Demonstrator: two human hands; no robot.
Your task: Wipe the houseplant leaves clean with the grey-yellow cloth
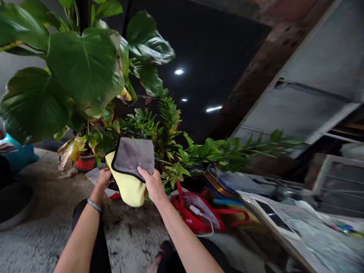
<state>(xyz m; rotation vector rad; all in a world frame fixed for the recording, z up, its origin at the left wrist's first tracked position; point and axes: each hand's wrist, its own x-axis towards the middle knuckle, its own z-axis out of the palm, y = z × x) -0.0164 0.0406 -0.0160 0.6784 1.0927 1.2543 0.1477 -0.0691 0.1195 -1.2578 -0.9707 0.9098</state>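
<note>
A two-sided microfiber cloth (133,153), grey on one face and yellow on the other with a black edging, hangs folded between my hands. My right hand (152,185) pinches its right side, the thumb lying on the grey face. At the left edge, my left hand (104,177) is closed on the yellow side; its fingertips are partly hidden. Just behind the cloth are leafy green plants (142,123). A large-leaved plant (85,68) rises above on the left, some of its leaves yellowed or brown at the edges.
A red pot (85,163) stands on the ground beyond my left hand. To the right lies a red bag (196,214) with a white cable. Further right is a cluttered table (321,227) bearing a white-framed tablet-like object (273,216). A dark basin (14,204) sits at far left.
</note>
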